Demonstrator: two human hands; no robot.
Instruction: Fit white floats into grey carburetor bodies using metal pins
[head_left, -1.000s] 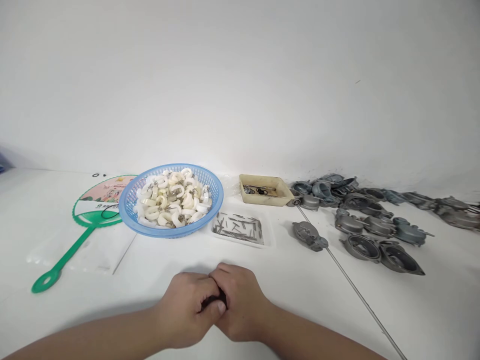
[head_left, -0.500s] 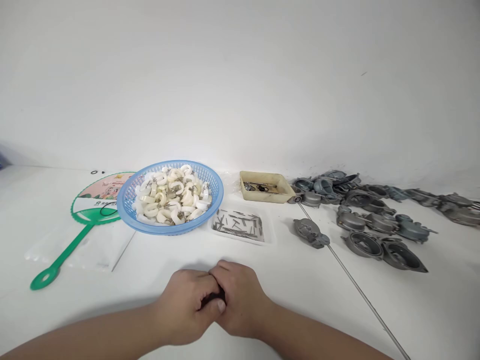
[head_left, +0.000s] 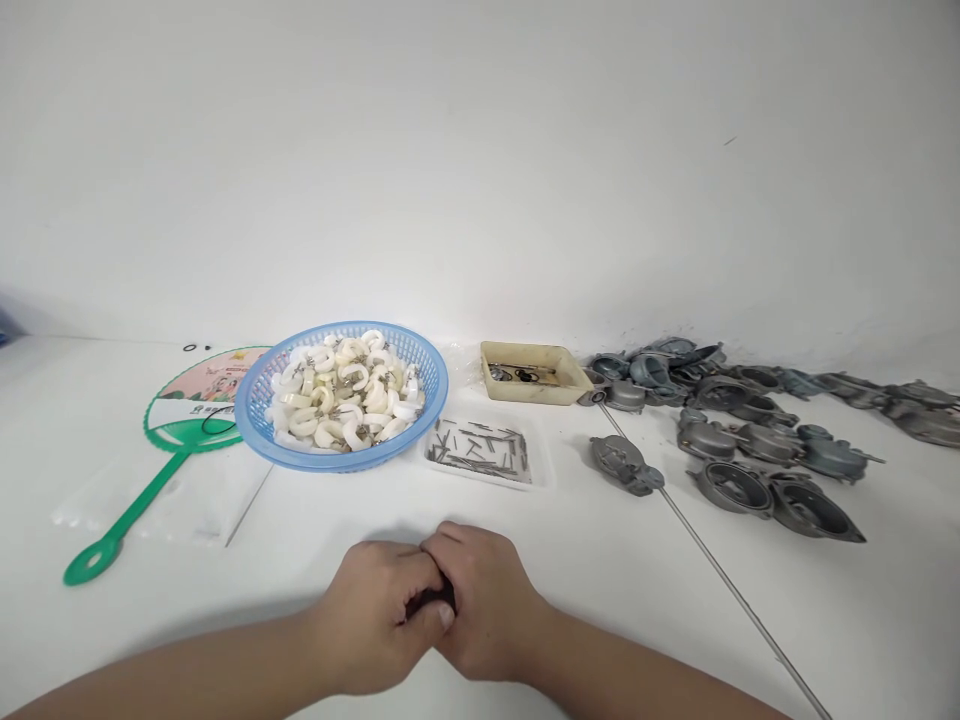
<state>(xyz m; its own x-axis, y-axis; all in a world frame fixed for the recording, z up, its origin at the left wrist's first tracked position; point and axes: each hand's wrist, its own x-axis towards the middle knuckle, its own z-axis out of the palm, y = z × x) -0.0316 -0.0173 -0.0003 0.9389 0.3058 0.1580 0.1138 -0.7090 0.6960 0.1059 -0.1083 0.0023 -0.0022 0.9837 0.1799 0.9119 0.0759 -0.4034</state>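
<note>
My left hand (head_left: pixel 375 617) and my right hand (head_left: pixel 484 602) press together near the front of the white table (head_left: pixel 187 590). Between them sits a small dark object (head_left: pixel 429 601), mostly hidden by my fingers, so its shape cannot be made out. Both hands seem to be gripping it. The nearest thing ahead of them is a shallow white tray of thin metal pins (head_left: pixel 480 452). A blue plastic basket (head_left: pixel 255 420) full of white curved parts with metal bits (head_left: pixel 345 395) stands to its left.
A green-handled hand fan (head_left: pixel 191 415) lies at the left on a clear plastic bag (head_left: pixel 150 510). A beige tray (head_left: pixel 534 373) holds small dark parts. Several grey metal castings (head_left: pixel 731 450) spread right, with a long thin metal rod (head_left: pixel 720 575) beside them. A white wall rises behind.
My hands have stayed clasped in about the same place. The scene has shifted slightly in view as my head moved.
</note>
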